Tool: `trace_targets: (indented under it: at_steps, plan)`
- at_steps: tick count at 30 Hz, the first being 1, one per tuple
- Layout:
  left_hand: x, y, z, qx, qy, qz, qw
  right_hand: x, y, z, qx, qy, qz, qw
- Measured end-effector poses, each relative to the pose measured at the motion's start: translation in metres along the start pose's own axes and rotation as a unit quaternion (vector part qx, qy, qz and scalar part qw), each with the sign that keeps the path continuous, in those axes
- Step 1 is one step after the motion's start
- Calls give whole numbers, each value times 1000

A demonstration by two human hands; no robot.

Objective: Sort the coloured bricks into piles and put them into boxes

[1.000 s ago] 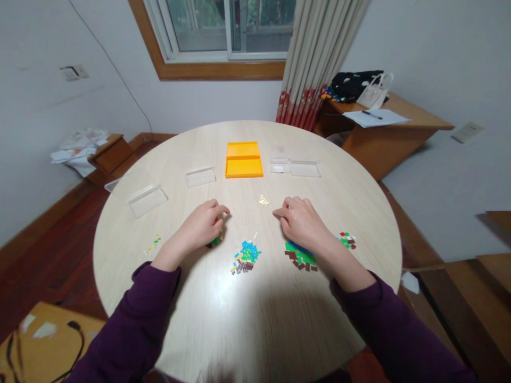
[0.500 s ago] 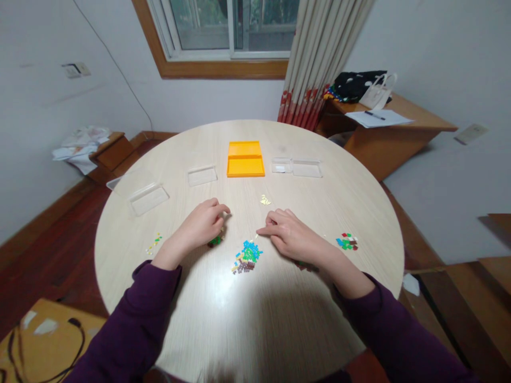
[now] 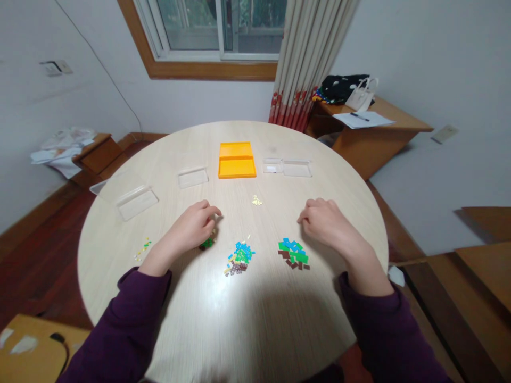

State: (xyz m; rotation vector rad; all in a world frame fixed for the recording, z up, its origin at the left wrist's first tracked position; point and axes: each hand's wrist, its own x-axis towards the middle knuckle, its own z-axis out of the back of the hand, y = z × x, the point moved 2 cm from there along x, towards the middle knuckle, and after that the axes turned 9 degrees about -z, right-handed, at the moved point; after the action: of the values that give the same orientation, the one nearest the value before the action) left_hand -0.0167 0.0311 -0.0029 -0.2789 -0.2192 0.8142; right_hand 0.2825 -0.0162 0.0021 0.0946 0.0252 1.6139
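Observation:
My left hand (image 3: 195, 224) rests over a small pile of green and brown pieces (image 3: 206, 243), partly covering it. Its fingers are loosely bent, the index finger reaches out, and nothing shows in them. To the right, my right hand (image 3: 324, 222) is low over the table with fingers curled together; whether they hold something is hidden. Between the hands lies a mixed heap of tiny blue, green, yellow and brown pieces (image 3: 240, 258), with a pale sliver (image 3: 248, 236) just above. Nearest my right hand is a pile of larger blue, green and brown flat pieces (image 3: 294, 254).
Farther back on the round table (image 3: 223, 330) are pale yellow pieces (image 3: 256, 200), an open orange case (image 3: 237, 168) and clear plastic boxes (image 3: 192, 177) (image 3: 138, 203) (image 3: 296, 168). Small yellow and green bits (image 3: 143, 248) lie by my left forearm.
My right hand has moved right, away from the pale sliver, uncovering the larger flat pieces and now hiding the pile at the far right. My left hand stays put. The view has shifted slightly.

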Motion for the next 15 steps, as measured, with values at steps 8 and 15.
trace_targets:
  at_steps: [8,15]
  plan:
    - [0,3,-3,0,-10,-6,1000,-3,-34,8,9,-35,-104,994]
    - [0,0,0,-1,-5,3,1000,22,14,-15,124,-89,-3,988]
